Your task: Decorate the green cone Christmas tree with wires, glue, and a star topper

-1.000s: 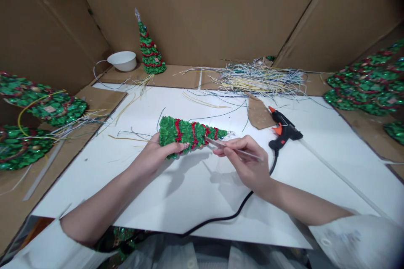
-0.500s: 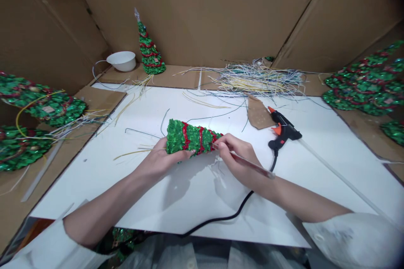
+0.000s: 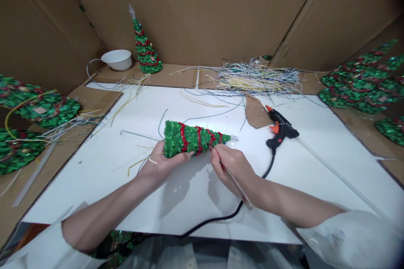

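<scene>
A small green Christmas tree figurine (image 3: 189,138) with red garland bands lies sideways above the white board, its clear tip pointing right. My left hand (image 3: 160,162) is closed round its wide base, the thumb along the near side. Thin wires (image 3: 139,164) show beside that hand; whether they come from the tree I cannot tell. My right hand (image 3: 232,166) pinches a thin paintbrush (image 3: 236,187) with a clear reddish handle slanting down toward the wrist. Its tip meets the red garland near the tree's narrow end, largely hidden by my fingers.
A black and orange glue gun (image 3: 280,130) lies at right, its cord (image 3: 217,220) crossing the board's near part. Beside it is a cardboard scrap (image 3: 255,111). Behind are a wire pile (image 3: 259,79), a standing tree (image 3: 147,48) and a white bowl (image 3: 117,59). More trees flank both sides.
My right hand has shifted slightly left and down along the tree, and the brush handle now slants more steeply. The tree's clear tip has come into view. My left hand keeps its hold.
</scene>
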Motion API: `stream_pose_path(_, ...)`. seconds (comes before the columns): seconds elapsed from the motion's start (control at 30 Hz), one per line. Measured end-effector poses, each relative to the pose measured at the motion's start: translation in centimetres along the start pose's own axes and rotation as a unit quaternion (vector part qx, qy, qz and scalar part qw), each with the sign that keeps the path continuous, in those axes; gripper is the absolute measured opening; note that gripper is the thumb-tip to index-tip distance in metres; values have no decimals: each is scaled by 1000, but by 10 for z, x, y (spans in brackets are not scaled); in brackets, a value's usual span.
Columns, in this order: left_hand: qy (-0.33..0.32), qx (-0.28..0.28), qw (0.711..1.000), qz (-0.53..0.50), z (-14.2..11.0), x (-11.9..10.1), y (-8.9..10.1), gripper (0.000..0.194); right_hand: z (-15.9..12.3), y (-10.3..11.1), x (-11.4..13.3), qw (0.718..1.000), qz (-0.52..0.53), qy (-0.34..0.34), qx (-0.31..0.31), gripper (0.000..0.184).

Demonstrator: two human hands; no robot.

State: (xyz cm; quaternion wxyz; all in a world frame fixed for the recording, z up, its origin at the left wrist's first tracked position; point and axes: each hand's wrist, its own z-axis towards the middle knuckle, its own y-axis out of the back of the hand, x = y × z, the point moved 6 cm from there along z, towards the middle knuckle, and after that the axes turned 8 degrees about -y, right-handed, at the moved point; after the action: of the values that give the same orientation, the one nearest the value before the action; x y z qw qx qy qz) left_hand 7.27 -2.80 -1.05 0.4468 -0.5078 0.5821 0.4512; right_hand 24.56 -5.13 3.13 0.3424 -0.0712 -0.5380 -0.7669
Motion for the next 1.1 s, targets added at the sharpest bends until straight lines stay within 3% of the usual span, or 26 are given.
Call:
stream_pose_path(0.27,4,-31,999,24,-6,1,-3,37,-2,-2,15,992,-103,43,-54,33)
stream_pose_path(0.37,-7,-24,999,22,-7,-2,-6,30,0,-1,12,995,-87,31,-38,33)
stream_pose_path(0.53,-10,-21,999,-39,-2,-11,-6,27,8,-2,-11,989,114,-71,61,33)
stream_pose_path(0.67,29,-8,998,-62,3,-16,-4,33,9,-13,-35,924,301,-209,106,41)
stream_pose_path(0.77,45,41,996,-66,5,-19,-7,37,8,-19,-45,887,358,-269,108,43)
stream_pose_path(0.83,47,85,993,-69,5,-20,-12,39,8,-17,-45,894,351,-261,102,43)
stream_pose_path(0.9,39,108,991,-73,4,-20,-15,40,11,-11,-40,919,311,-222,95,42)
stream_pose_path(1.0,25,115,990,-73,2,-19,-17,40,14,-1,-29,961,224,-141,84,38)
stream_pose_path(1.1,22,107,992,-69,0,-14,-17,40,15,3,-20,982,156,-80,69,34)
